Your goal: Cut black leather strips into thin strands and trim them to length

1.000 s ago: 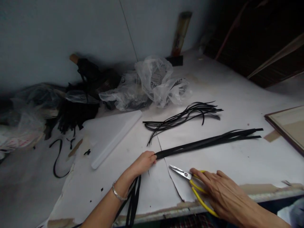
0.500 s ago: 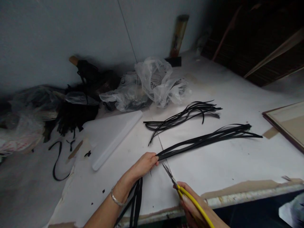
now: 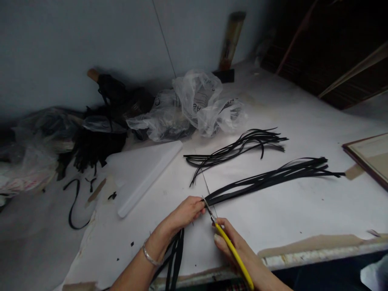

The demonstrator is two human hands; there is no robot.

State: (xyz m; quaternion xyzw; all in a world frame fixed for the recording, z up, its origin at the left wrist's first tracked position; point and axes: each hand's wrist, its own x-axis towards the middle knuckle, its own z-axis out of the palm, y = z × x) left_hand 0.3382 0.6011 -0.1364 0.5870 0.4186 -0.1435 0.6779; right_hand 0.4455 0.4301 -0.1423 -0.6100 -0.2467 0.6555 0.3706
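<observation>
My left hand (image 3: 184, 213) is closed around a bundle of long black strips (image 3: 273, 176). The bundle fans out to the right across the white table (image 3: 291, 210), and its other ends hang down under my wrist (image 3: 174, 258). My right hand (image 3: 233, 246) grips yellow-handled scissors (image 3: 226, 242). The scissor blades (image 3: 209, 209) sit at the strips, right beside my left fingertips. A second loose bunch of thinner black strips (image 3: 236, 147) lies farther back on the table.
A white flat block (image 3: 145, 173) lies to the left. Crumpled clear plastic bags (image 3: 194, 107) and a dark pile of black material (image 3: 97, 133) sit against the wall. A framed board (image 3: 370, 155) is at the right edge. A curved black strip (image 3: 72, 204) lies at the left.
My right hand picked the scissors up from the table and brought them left to the bundle beside my left hand. The bundle's far ends lifted and spread slightly.
</observation>
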